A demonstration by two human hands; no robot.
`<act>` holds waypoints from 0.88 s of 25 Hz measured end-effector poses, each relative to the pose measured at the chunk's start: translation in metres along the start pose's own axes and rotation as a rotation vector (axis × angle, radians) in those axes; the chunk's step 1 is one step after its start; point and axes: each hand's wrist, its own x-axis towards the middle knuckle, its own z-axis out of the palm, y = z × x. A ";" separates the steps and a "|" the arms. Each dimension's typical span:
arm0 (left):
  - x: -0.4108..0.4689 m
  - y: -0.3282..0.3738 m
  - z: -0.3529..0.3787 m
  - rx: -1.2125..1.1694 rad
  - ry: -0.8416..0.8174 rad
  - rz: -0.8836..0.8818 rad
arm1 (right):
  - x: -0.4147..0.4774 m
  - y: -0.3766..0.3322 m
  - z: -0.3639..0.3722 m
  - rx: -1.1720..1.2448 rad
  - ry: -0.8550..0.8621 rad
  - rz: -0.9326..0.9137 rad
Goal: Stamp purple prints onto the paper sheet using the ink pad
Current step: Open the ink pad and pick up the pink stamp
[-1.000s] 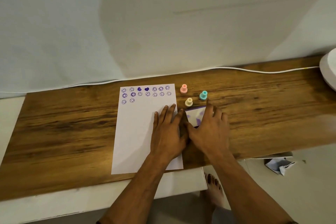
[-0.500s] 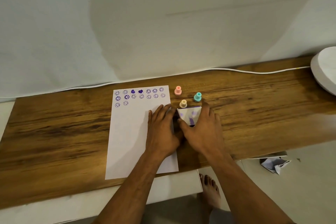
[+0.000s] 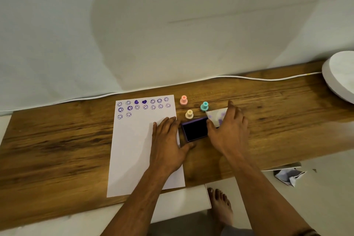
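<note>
A white paper sheet (image 3: 132, 145) lies on the wooden table (image 3: 57, 140), with rows of purple smiley and heart prints along its top. My left hand (image 3: 168, 143) rests flat on the sheet's right edge, thumb touching the front of the ink pad. The purple ink pad (image 3: 195, 129) sits uncovered just right of the sheet, showing its dark ink. My right hand (image 3: 229, 132) holds the pad's ink-stained white lid (image 3: 217, 116) to the pad's right. Three small stamps stand behind the pad: pink (image 3: 183, 100), yellow (image 3: 189, 114) and teal (image 3: 204, 106).
A white cable (image 3: 249, 78) runs along the table's back edge by the wall. A white round object (image 3: 341, 76) sits at the far right. Crumpled paper (image 3: 289, 175) lies on the floor, and a bare foot (image 3: 220, 203) shows below the table edge.
The lid, which covered the ink pad under both hands, has been lifted off to the right by my right hand, exposing the dark pad. My left hand stays on the sheet.
</note>
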 end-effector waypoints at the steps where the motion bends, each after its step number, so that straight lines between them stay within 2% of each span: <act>1: 0.000 0.001 0.000 0.005 -0.002 -0.001 | 0.001 -0.001 -0.001 -0.016 -0.017 -0.002; 3: 0.000 0.002 -0.001 0.008 0.000 -0.005 | 0.002 -0.009 -0.005 -0.006 0.031 -0.040; 7: 0.000 0.000 -0.005 -0.025 -0.032 0.003 | 0.006 -0.049 0.001 0.023 0.190 -0.377; 9: -0.003 -0.004 -0.009 -0.073 -0.053 0.001 | 0.018 -0.074 0.008 -0.017 0.152 -0.456; 13: -0.006 -0.012 -0.019 -0.087 -0.024 0.048 | 0.040 -0.102 0.021 -0.290 -0.041 -0.437; 15: -0.009 -0.014 -0.026 -0.103 0.043 0.048 | 0.044 -0.104 0.020 -0.325 -0.030 -0.436; 16: -0.009 -0.015 -0.030 -0.120 0.095 0.032 | 0.043 -0.103 0.019 -0.226 0.016 -0.447; 18: -0.008 -0.013 -0.040 -0.206 0.203 -0.046 | 0.027 -0.098 0.011 0.193 0.067 -0.364; 20: -0.002 -0.011 -0.050 -0.374 0.244 -0.095 | -0.005 -0.089 0.004 0.645 -0.020 -0.157; 22: 0.002 -0.004 -0.057 -0.526 0.171 -0.071 | -0.034 -0.077 0.002 0.843 -0.114 0.004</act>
